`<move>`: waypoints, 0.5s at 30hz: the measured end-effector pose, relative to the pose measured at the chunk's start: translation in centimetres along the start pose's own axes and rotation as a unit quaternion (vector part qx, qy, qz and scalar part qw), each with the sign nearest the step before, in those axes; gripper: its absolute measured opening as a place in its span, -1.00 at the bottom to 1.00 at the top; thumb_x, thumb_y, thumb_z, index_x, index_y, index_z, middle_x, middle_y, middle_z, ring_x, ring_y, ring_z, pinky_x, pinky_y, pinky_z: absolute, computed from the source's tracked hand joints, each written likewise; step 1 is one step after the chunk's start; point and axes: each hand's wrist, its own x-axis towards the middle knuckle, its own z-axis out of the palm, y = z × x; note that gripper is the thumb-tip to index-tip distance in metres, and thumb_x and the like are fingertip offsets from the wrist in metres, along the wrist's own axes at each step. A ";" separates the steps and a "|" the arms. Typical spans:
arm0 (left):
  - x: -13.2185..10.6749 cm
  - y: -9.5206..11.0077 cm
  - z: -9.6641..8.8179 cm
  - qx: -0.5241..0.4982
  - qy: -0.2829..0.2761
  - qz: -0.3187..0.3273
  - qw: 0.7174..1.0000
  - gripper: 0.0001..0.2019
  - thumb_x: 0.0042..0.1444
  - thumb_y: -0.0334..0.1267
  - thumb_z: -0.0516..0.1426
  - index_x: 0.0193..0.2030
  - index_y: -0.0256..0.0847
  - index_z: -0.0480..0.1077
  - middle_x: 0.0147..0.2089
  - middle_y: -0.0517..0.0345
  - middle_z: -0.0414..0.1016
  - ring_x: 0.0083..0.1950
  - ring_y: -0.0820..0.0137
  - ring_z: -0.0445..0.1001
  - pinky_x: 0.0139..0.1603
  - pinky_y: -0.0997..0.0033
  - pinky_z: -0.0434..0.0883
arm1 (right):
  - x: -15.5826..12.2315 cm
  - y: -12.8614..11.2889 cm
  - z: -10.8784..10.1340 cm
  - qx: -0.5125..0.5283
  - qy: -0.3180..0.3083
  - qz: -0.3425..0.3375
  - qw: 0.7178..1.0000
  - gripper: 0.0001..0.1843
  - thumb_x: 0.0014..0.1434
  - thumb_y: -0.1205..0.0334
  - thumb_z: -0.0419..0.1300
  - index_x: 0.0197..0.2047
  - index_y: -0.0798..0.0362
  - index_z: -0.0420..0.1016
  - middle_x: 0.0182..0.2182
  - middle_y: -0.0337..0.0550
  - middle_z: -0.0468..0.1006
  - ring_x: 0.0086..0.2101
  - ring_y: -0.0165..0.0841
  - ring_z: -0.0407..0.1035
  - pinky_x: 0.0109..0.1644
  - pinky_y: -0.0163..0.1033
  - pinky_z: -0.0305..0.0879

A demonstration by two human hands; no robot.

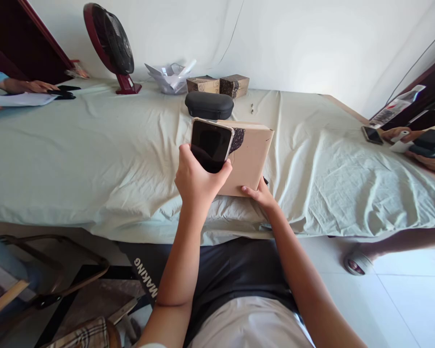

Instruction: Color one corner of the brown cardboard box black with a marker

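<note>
Your pale shirt (252,324) lies nearest, below the cardboard box (252,162); the draped surface (76,159) spreads out on both sides of the box. You hold the box tilted; whether its base rests there, you cannot tell. A black case (209,105) sits behind it. Your right hand (263,193) grips its lower right corner; your left hand (199,176) clasps a phone (210,145) before its left side. You seem to be handling both together; moving on likely calls for a steady hold on each.
</note>
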 end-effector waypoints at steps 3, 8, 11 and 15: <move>-0.2 0.2 -0.1 0.005 -0.009 0.004 1.000 -0.41 -0.08 0.08 0.35 0.01 -0.07 0.23 -0.01 -0.07 0.58 0.05 -0.09 0.63 0.01 -0.09 0.61 | 0.0 0.0 0.0 -0.004 0.001 0.004 1.000 0.21 0.07 -0.30 0.51 0.61 -0.13 0.07 0.41 0.08 0.42 0.46 0.14 0.18 0.58 0.29 0.09; -0.3 0.1 0.2 0.019 -0.034 0.010 0.999 -0.42 -0.09 0.09 0.37 -0.01 -0.08 0.29 -0.03 -0.07 0.62 0.00 -0.07 0.65 0.00 -0.03 0.60 | 0.2 -0.2 0.2 -0.005 0.002 0.002 1.000 0.23 0.04 -0.35 0.50 0.60 -0.13 0.09 0.38 0.10 0.44 0.44 0.16 0.22 0.56 0.32 0.12; -0.2 0.0 0.4 0.014 -0.036 0.007 0.999 -0.40 -0.09 0.12 0.37 0.01 -0.10 0.32 0.00 -0.10 0.63 0.04 -0.08 0.64 0.04 -0.05 0.59 | 0.2 -0.3 0.2 -0.001 0.002 0.001 1.000 0.22 0.04 -0.35 0.50 0.59 -0.12 0.10 0.38 0.11 0.44 0.43 0.17 0.23 0.55 0.31 0.14; 0.5 -0.8 0.4 -0.021 -0.030 0.018 0.999 -0.37 -0.06 0.08 0.36 0.11 -0.13 0.38 0.11 -0.13 0.64 0.15 -0.10 0.62 0.19 -0.09 0.55 | 0.0 -0.2 0.2 0.003 0.004 0.006 1.000 0.22 0.05 -0.33 0.51 0.60 -0.12 0.09 0.40 0.11 0.44 0.45 0.15 0.21 0.56 0.29 0.12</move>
